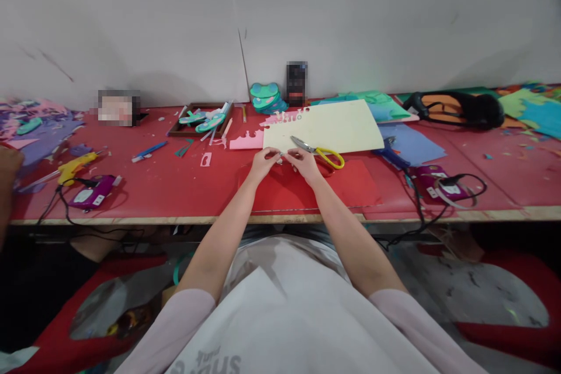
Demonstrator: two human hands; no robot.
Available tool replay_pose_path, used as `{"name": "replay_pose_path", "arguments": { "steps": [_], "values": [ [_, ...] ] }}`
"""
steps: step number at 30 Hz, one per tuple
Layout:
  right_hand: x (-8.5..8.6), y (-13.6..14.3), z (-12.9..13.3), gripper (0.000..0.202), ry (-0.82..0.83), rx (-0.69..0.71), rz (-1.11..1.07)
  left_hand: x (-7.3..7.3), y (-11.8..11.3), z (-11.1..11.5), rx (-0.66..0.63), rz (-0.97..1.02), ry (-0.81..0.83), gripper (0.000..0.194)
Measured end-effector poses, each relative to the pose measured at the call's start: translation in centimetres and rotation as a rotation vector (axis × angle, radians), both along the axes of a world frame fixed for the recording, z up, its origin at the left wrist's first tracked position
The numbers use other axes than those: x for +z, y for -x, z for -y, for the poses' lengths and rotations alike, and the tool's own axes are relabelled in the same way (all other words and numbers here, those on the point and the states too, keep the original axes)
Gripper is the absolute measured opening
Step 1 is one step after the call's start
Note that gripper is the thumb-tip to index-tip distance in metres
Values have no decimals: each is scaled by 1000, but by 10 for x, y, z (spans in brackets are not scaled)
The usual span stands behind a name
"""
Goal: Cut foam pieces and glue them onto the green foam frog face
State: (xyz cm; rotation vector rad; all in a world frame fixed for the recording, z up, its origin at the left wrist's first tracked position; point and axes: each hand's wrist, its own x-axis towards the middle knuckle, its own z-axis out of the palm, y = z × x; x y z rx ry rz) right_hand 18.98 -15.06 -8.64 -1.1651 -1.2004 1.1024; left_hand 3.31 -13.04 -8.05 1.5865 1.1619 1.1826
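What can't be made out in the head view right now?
All head view:
Small piece between left hand and right hand: too small, partly covered.
Dark upright object: pixelated.
Co-worker's arm: cut off by left edge.
Red sheet: partly hidden by right forearm.

So the whole 12 o'clock side is a white partition (pixel 372 23), scuffed around 10, with a seam just shy of 12. Below that there's a long red tabletop (pixel 188 187) running 9 to 3, raw-looking front edge facing 6. Red seats (pixel 526 274) sit at 8 and 4, greyish floor (pixel 421 292) showing around them. Light's pretty soft and even.
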Motion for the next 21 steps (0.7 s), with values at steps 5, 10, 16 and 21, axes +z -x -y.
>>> {"name": "replay_pose_path", "arguments": {
  "steps": [5,10,16,21],
  "values": [
    [2,-1,1,34,-4,10,-29,0,0,0,-41,18,29,14],
    [3,-2,2,38,-2,20,-42,-3,-1,-2,-106,-5,8,17],
    [2,0,1,40,-9,24,9,0,-2,0,-79,12,19,20],
    [12,-19,4,32,-108,-155,228,-2,-1,-1,-2,-25,-19,17]
  ]
}}
